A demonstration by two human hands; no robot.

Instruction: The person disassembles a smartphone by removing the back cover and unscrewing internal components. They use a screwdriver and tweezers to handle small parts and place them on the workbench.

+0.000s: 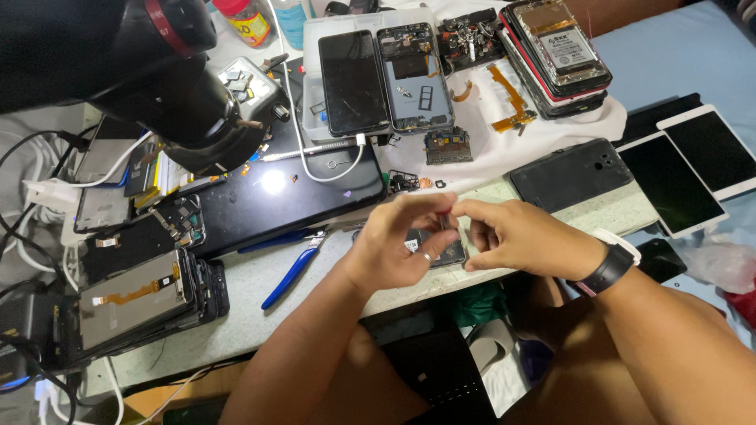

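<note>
Both my hands meet over the front edge of the workbench. My left hand (398,240) has a ring on one finger and its fingertips are pinched on a small dark part (446,223). My right hand (516,236), with a black wristband, pinches the same small part from the other side. Under the hands lies a dark opened phone (441,253), mostly hidden by the fingers. What exactly the small part is cannot be made out.
A black microscope head (177,94) hangs at the upper left over a dark mat (268,201). Blue-handled pliers (291,271) lie left of my hands. Stacked phone screens (134,303), a clear tray (311,86) with opened phones, a black back cover (571,175) and two tablets (685,169) surround them.
</note>
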